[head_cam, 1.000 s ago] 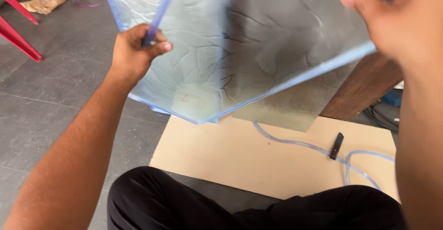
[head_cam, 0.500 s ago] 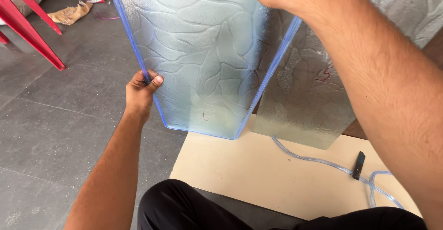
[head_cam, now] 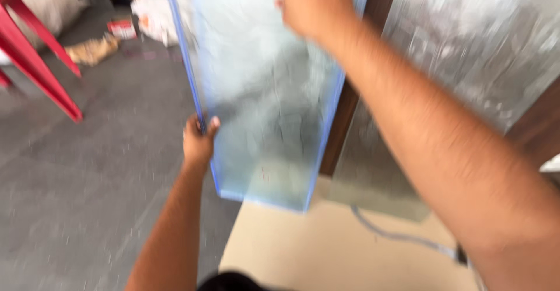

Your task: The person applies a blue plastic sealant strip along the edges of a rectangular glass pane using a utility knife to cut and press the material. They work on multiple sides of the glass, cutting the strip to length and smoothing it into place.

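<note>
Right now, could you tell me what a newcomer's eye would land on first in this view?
First, the tall blue-edged textured glass panel held upright at centre. The left hand grips its left edge low down, and the right hand holds it near the top. After that, the red chair legs on the grey floor at far left, and the pale board lying below the panel.

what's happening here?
A person holds a bluish patterned glass pane upright in both hands. The left hand grips its left edge low down; the right hand holds it near the top. The pane is lifted above a beige board on the grey floor. A second textured pane leans behind, and a thin cable lies on the board. The picture is blurred.
</note>
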